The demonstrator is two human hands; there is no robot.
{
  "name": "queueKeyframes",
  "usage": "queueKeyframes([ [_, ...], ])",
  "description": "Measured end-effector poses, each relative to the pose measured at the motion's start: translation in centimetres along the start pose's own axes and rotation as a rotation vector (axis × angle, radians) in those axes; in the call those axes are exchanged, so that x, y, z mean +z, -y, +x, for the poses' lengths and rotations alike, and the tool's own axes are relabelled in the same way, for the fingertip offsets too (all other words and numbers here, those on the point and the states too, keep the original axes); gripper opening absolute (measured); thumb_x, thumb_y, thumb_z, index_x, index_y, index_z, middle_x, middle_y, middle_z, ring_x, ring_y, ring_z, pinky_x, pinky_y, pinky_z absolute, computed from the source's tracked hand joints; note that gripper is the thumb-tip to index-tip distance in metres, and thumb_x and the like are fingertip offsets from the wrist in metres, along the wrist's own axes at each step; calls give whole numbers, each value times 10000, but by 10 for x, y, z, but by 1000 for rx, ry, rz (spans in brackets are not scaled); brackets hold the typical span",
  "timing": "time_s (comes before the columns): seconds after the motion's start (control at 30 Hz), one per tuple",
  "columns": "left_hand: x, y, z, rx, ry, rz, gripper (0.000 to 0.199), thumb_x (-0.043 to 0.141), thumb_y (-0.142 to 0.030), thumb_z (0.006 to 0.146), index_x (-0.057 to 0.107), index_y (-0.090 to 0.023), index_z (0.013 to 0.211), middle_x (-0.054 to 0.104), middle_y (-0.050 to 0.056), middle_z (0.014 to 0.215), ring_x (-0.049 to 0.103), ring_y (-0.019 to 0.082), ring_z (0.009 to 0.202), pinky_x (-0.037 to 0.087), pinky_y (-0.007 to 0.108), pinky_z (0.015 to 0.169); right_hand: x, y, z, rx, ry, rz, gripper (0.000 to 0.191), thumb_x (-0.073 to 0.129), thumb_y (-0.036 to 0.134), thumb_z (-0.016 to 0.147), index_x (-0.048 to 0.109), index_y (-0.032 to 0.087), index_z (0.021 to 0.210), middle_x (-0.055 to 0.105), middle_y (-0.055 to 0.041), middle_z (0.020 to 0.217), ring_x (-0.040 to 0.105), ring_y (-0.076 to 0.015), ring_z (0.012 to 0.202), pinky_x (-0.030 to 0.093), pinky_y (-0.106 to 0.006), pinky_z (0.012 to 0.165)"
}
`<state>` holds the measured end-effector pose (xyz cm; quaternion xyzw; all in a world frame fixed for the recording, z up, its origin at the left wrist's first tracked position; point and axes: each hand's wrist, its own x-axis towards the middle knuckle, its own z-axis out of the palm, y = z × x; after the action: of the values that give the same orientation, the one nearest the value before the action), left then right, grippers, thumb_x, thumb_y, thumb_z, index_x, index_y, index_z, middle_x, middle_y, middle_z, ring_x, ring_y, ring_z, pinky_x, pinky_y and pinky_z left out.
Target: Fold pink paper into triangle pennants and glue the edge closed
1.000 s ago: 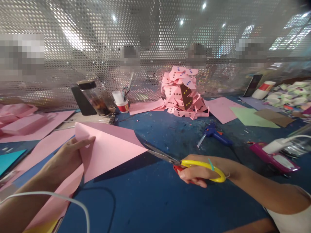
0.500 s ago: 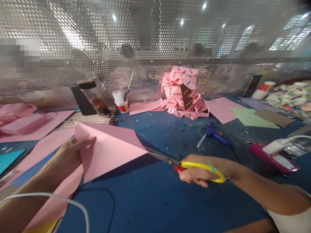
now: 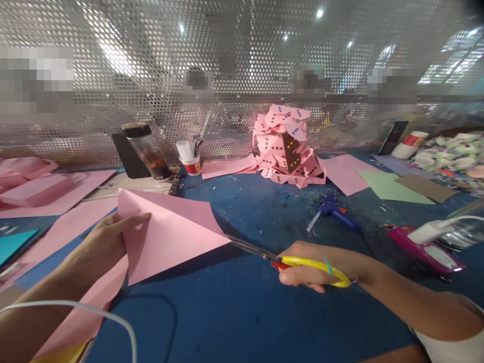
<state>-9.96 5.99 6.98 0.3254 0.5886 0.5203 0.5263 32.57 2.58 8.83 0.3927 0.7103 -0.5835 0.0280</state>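
My left hand [image 3: 109, 234] pinches a folded sheet of pink paper [image 3: 170, 237] at its left end, thumb on top, holding it tilted above the blue table. Wrapped round the yellow and red handles of a pair of scissors [image 3: 313, 264] is my right hand [image 3: 306, 272]. The blades point left and meet the paper's right corner, where their tips are partly hidden behind the sheet. More pink paper [image 3: 96, 310] lies below my left forearm.
Beyond my hands stands a pile of dotted pink paper pieces [image 3: 280, 146]. A blue glue gun [image 3: 335, 212] and a magenta device [image 3: 427, 249] lie to the right. At the back left are a bottle [image 3: 149, 151] and a red-and-white cup [image 3: 192, 165]. A white cable [image 3: 124, 322] crosses the front left.
The scissors and my right hand have shifted very slightly, and the blades look more closed at the paper's corner. My left hand keeps its hold on the paper.
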Motion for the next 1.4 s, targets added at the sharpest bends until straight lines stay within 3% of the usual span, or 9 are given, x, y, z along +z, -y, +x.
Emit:
queueKeyframes([
  [0.27, -3, 1, 2, 18, 32, 64, 385, 941, -232, 572, 750, -133, 891, 819, 99, 850, 762, 238, 604, 647, 268, 560, -1, 5, -3, -30, -8, -10, 315, 580, 365, 977, 528, 176, 730, 451, 91, 488, 482, -60, 427, 343, -173, 475],
  [0.53, -4, 3, 2, 0, 39, 76, 458, 953, -267, 569, 756, -144, 964, 820, 91, 852, 767, 237, 609, 647, 269, 557, 1, -8, 2, -57, -18, -8, 330, 594, 411, 966, 528, 182, 739, 460, 91, 495, 483, -66, 416, 341, -170, 445],
  [0.83, -8, 8, 9, -14, 55, 74, 546, 993, -319, 508, 767, -152, 975, 818, 113, 865, 780, 273, 664, 656, 296, 578, 0, 2, -1, -29, -13, -3, 314, 592, 351, 964, 487, 187, 719, 440, 98, 498, 475, -55, 423, 335, -163, 455],
  [1.0, -10, 8, 9, -3, 52, 75, 534, 988, -338, 536, 767, -158, 988, 819, 114, 879, 780, 269, 667, 662, 299, 597, 1, -6, 0, -42, -10, -7, 357, 592, 419, 973, 471, 194, 724, 428, 97, 510, 482, -62, 426, 329, -176, 444],
  [1.4, -6, 5, 5, 6, 33, 91, 494, 974, -296, 510, 770, -156, 937, 821, 111, 876, 775, 273, 640, 651, 286, 551, 0, 7, -3, 12, -11, 1, 307, 575, 351, 968, 489, 190, 721, 437, 96, 487, 474, -66, 426, 356, -177, 474],
])
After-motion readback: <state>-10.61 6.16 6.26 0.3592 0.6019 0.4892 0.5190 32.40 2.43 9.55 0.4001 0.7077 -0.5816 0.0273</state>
